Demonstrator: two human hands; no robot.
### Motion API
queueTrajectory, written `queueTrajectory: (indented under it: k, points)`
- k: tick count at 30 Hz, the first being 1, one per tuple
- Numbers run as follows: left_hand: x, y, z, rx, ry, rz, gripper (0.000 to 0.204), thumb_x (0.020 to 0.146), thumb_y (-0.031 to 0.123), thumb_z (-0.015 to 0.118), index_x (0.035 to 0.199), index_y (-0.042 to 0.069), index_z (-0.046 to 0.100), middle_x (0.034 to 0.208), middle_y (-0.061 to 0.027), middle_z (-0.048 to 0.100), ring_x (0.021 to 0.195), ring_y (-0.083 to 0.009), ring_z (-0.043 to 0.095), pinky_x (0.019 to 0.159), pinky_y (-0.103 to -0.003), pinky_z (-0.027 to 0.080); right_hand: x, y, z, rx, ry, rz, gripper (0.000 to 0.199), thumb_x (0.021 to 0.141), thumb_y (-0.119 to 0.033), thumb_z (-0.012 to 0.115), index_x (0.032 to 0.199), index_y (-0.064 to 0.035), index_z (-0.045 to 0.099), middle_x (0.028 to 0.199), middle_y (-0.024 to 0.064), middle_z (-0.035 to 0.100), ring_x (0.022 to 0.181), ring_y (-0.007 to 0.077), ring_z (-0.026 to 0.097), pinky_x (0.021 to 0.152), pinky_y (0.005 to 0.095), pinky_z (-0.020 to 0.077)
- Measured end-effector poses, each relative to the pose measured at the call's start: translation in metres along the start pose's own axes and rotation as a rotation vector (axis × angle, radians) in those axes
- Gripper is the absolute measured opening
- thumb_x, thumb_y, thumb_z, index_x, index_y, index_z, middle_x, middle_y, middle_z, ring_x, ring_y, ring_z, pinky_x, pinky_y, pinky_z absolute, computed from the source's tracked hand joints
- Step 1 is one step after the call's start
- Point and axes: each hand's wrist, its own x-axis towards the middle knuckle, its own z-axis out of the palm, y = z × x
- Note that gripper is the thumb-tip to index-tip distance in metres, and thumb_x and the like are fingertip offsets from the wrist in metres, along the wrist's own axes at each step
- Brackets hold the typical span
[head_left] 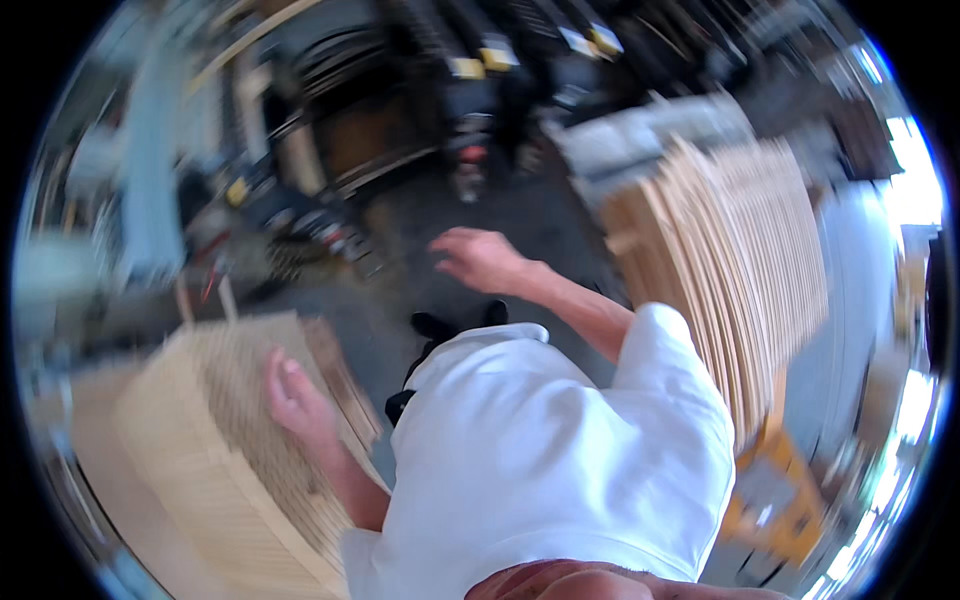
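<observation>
My left hand [303,402] is over or beside a stack of pale wooden boards [215,430] on the left; whether it touches them I cannot tell. Motion blurs it, but its fingers look loosely stretched with nothing in them. Out in front of my body, above the dark floor, is my right hand [482,258]. Its fingers are slightly bent and apart, and it holds nothing. To the right of that forearm stands a large stack of thin wooden boards [720,270], their edges in close rows.
Dark machinery [480,90] with yellow-tipped parts stands ahead. A yellow-orange stand [775,495] is at the lower right. Left of centre, dark machine parts [310,225] lie near grey floor [400,215]. A greyish-white covering [650,135] lies behind the right stack.
</observation>
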Motion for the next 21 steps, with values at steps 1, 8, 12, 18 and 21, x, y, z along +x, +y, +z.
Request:
queueTrajectory:
  k: [1, 8, 12, 18, 21]
  points:
    - [-0.016, 0.008, 0.037, -0.1, -0.112, -0.055, 0.034, 0.097, 0.022, 0.062, 0.121, -0.003, 0.064, 0.118, -0.0178, 0.067, 0.108, -0.0274, 0.064, 0.096, -0.035, 0.049, -0.022, -0.001, -0.01, 0.037, 0.038, -0.044, 0.031, 0.087, -0.019, 0.068, 0.114, -0.0041, 0.064, 0.112, 0.0147, 0.065, 0.104, 0.0357, 0.063, 0.089, 0.0445, 0.0513]
    - [-0.046, 0.063, 0.185, -0.262, -0.991, -0.003, 0.033, 0.095, 0.018, 0.065, 0.119, -0.003, 0.064, 0.114, -0.0146, 0.067, 0.101, -0.0217, 0.065, 0.089, -0.031, 0.052, -0.214, -0.01, -0.079, -0.429, 0.713, 0.496, 0.036, 0.076, -0.011, 0.077, 0.111, -0.0097, 0.066, 0.114, 0.0107, 0.065, 0.105, 0.0331, 0.061, 0.09, 0.044, 0.0498]
    - [-0.051, 0.097, 0.221, -0.217, -1.143, 0.163, 0.032, 0.093, 0.017, 0.065, 0.118, -0.003, 0.064, 0.114, -0.0162, 0.066, 0.101, -0.0226, 0.066, 0.087, -0.032, 0.054, -0.317, -0.03, -0.079, -0.733, 0.795, 0.794, 0.045, 0.071, -0.006, 0.074, 0.114, -0.0063, 0.063, 0.114, 0.011, 0.06, 0.101, 0.0334, 0.056, 0.088, 0.0457, 0.0444]
    - [-0.052, 0.109, 0.294, -0.248, -1.319, 0.295, 0.031, 0.094, 0.017, 0.065, 0.118, -0.002, 0.065, 0.109, -0.0147, 0.069, 0.099, -0.0208, 0.068, 0.087, -0.031, 0.053, -0.361, -0.037, -0.062, -0.913, 0.91, 1.045, 0.038, 0.073, -0.006, 0.07, 0.11, -0.0089, 0.062, 0.107, 0.0098, 0.058, 0.099, 0.032, 0.055, 0.085, 0.0453, 0.0443]
    - [-0.043, 0.102, 0.32, -0.309, -1.361, 0.347, 0.029, 0.094, 0.016, 0.065, 0.115, -0.005, 0.066, 0.103, -0.0139, 0.071, 0.094, -0.0176, 0.068, 0.084, -0.03, 0.053, -0.361, -0.036, -0.062, -0.981, 0.956, 1.085, 0.034, 0.072, -0.01, 0.07, 0.105, -0.0113, 0.062, 0.103, 0.0086, 0.058, 0.096, 0.0307, 0.056, 0.083, 0.0438, 0.0447]
